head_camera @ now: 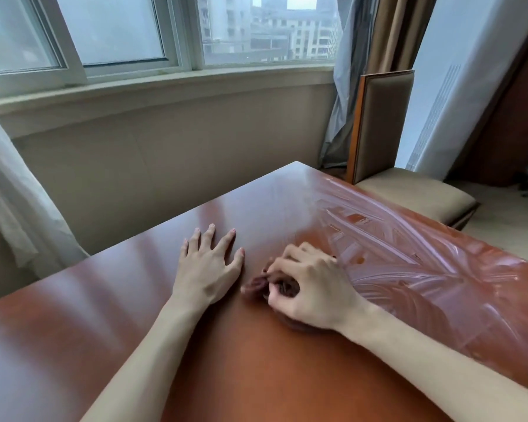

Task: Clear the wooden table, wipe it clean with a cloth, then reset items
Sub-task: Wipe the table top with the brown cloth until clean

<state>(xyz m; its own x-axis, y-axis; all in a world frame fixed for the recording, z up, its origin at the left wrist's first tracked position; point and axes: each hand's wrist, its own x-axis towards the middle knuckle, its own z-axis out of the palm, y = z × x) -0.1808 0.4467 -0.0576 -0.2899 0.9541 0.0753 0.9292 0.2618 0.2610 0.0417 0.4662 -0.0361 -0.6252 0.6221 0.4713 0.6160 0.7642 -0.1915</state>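
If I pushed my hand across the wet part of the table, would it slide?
Probably. The right side of the table shows shiny wet streaks, so it is likely slippery. The side under the flat left hand looks dry and smooth, likely grippier. The right hand is curled on something dark, maybe a cloth.

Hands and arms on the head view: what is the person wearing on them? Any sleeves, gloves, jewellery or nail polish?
Both forearms are bare, with no sleeves in view. The left hand and right hand wear no gloves; no rings, watch or bracelets show. The left hand's nails look pale pink; the right hand's look dark, though blurred.
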